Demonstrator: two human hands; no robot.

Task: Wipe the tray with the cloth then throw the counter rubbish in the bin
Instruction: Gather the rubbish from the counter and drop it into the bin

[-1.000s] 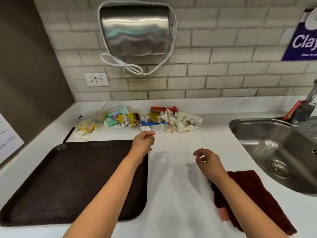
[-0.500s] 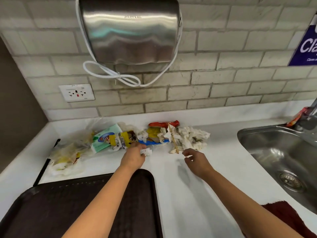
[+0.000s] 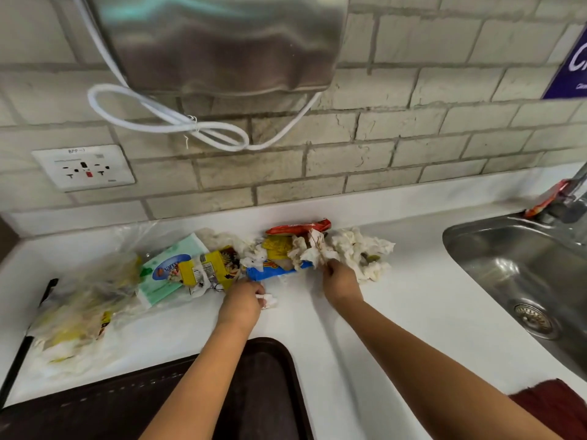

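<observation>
A row of rubbish lies along the back of the white counter: a clear plastic bag (image 3: 85, 300), a green packet (image 3: 168, 271), a yellow packet (image 3: 211, 271), a blue wrapper (image 3: 273, 273), a red wrapper (image 3: 298, 227) and crumpled white tissues (image 3: 359, 249). My left hand (image 3: 243, 301) grips a small white scrap (image 3: 268, 301) just in front of the blue wrapper. My right hand (image 3: 340, 281) pinches the near edge of a crumpled tissue (image 3: 314, 252). The dark brown tray (image 3: 263, 392) sits at the bottom under my left forearm. A corner of the dark red cloth (image 3: 549, 404) shows at bottom right.
A steel sink (image 3: 524, 281) with a drain is set into the counter on the right, its tap (image 3: 571, 198) at the edge. A hand dryer (image 3: 222, 42) with a looped white cable hangs on the brick wall above. A wall socket (image 3: 84, 168) is at left.
Both hands have reached forward from mid-counter to the rubbish at the back. The left hand has closed on the white scrap, the right has reached the tissues. The camera has moved closer.
</observation>
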